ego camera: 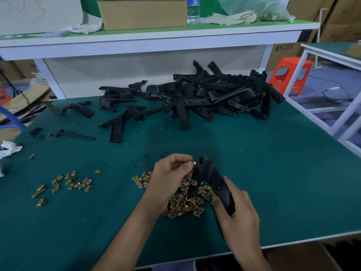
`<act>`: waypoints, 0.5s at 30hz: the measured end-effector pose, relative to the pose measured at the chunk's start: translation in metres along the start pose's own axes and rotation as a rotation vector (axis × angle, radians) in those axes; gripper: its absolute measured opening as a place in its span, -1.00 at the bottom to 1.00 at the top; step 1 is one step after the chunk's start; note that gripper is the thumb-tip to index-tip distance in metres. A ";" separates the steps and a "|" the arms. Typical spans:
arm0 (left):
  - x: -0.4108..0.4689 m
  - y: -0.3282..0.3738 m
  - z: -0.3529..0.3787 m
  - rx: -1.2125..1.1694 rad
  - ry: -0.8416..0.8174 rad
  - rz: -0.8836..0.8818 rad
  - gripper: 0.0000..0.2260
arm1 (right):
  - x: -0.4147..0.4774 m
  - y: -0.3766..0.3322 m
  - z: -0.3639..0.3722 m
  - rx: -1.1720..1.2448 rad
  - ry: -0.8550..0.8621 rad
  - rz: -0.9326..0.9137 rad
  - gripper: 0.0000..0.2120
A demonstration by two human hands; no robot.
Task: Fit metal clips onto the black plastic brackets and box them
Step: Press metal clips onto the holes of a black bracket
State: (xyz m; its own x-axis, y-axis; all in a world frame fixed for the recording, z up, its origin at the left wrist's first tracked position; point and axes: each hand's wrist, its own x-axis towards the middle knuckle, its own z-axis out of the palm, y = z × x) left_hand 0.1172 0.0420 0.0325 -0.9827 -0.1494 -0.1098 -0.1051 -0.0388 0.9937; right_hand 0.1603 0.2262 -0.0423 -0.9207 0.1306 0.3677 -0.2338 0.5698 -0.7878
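Across the green counter (273, 173), at its back, we have a loose pile of black brackets (205, 94); on the shelf above stands a cardboard box (142, 14), its inside hidden from us. Our right hand (237, 212) wraps the lower end of one bracket (210, 175), which we judge stiff and light. Beneath lies a heap of metal clips (185, 204). Our left hand (170, 173) pinches one clip (192, 164) at the bracket's top: small, springy, likely slippery.

bracket (210, 179): matt black plastic | clips (187, 200): shiny brassy metal | table (273, 173): matt green
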 end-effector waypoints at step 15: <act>-0.018 0.001 0.015 0.718 0.112 0.232 -0.47 | 0.000 0.000 0.002 -0.098 -0.006 -0.036 -0.43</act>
State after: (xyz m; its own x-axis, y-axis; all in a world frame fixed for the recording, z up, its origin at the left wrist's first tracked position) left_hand 0.1329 0.0593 0.0358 -0.9742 -0.1763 0.1405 -0.0088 0.6524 0.7578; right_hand 0.1602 0.2247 -0.0428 -0.9143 0.1041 0.3914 -0.2351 0.6505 -0.7222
